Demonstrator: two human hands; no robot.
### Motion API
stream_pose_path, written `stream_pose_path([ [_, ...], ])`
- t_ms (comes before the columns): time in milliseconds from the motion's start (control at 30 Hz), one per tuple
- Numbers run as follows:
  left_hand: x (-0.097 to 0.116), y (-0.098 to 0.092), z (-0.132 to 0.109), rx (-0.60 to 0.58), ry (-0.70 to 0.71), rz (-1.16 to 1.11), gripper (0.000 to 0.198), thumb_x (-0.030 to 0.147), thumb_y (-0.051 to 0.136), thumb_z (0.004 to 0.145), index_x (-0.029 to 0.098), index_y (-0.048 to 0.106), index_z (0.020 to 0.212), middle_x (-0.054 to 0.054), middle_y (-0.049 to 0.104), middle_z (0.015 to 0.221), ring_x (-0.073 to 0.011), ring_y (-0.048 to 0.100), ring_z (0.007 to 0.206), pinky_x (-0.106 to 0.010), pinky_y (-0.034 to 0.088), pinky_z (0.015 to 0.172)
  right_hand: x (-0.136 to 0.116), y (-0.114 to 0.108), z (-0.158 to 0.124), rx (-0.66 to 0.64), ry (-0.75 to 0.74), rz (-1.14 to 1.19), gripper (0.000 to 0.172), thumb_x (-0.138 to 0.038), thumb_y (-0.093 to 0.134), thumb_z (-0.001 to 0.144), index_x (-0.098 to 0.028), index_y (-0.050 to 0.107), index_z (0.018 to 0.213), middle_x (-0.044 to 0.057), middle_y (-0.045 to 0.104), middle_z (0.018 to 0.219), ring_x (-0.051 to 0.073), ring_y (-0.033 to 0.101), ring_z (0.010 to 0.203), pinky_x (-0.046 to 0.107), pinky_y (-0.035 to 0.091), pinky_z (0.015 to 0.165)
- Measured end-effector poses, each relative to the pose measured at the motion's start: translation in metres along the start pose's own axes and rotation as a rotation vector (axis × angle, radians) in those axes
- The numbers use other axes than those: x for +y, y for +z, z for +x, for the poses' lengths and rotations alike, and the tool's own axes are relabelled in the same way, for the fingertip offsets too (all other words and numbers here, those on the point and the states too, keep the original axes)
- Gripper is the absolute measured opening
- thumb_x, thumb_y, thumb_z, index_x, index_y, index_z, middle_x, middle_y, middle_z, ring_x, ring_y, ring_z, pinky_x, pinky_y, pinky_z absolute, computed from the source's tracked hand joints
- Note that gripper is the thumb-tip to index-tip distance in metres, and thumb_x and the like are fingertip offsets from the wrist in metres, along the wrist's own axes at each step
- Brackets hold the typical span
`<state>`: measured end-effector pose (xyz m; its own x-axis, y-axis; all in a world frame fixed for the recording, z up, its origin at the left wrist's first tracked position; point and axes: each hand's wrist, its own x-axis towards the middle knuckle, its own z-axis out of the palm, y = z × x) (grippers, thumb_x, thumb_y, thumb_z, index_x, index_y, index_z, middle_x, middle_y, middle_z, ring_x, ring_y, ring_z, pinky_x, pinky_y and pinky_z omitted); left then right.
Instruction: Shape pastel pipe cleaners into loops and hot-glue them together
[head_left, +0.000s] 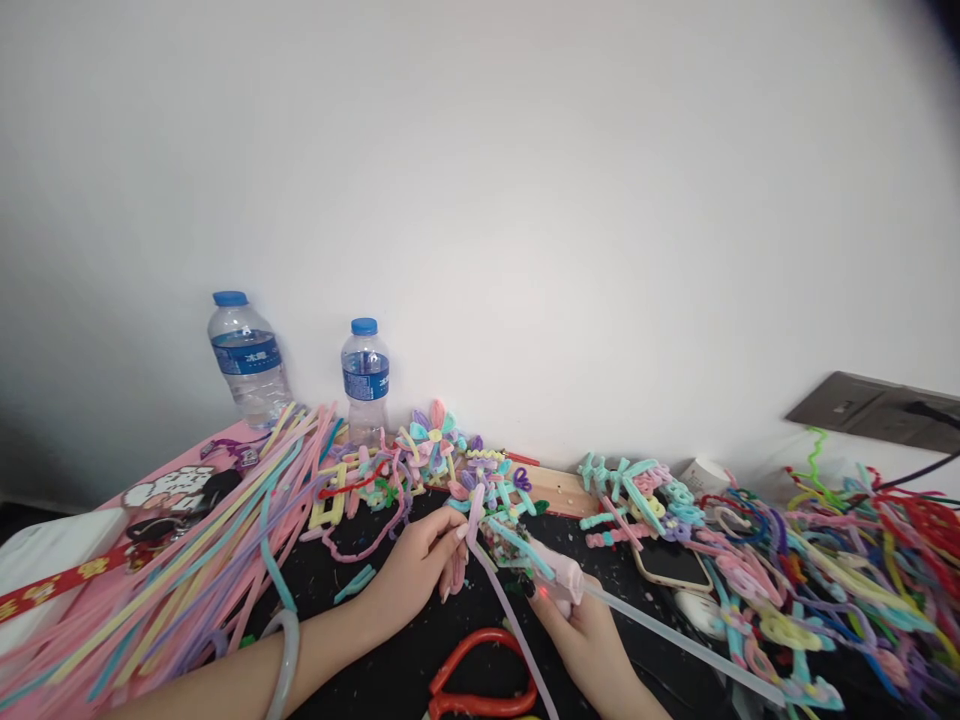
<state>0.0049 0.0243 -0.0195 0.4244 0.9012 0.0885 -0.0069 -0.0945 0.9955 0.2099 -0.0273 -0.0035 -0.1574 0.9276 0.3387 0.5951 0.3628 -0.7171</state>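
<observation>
My left hand (420, 565) pinches a lilac pipe cleaner (504, 597) near its bent top; its long tail hangs down toward the lower edge of the view. A pinkish loop shows below those fingers. In my right hand (592, 645) is a pale pink hot glue gun (559, 572), its nozzle end pointing left toward the pipe cleaner. A long translucent glue stick (686, 637) sticks out of the gun's back, and a small red light glows by my fingers. Red-handled scissors (480, 637) lie just below, between both hands.
Loose pipe cleaners (225, 530) spread over the left side. Two water bottles (247, 355) stand against the wall. Finished pipe-cleaner shapes (435, 440) line the back. To the right are a phone (673, 567), a colourful tangle (847, 560) and a wall socket (877, 408) with a cable.
</observation>
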Motion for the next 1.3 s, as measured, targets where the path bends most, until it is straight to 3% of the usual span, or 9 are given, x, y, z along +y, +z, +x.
stream_pose_path([
  [1300, -0.0005, 0.0002, 0.0014, -0.006, 0.002, -0.001, 0.028, 0.037, 0.038, 0.094, 0.018, 0.048, 0.075, 0.003, 0.056, 0.053, -0.0096, 0.045, 0.039, -0.020, 0.036, 0.042, -0.0018, -0.0004, 0.0005, -0.008, 0.005, -0.023, 0.017, -0.021, 0.050, 0.081, -0.019, 0.063, 0.070, 0.002, 0.064, 0.062, 0.022, 0.063, 0.065, 0.028, 0.052, 0.062],
])
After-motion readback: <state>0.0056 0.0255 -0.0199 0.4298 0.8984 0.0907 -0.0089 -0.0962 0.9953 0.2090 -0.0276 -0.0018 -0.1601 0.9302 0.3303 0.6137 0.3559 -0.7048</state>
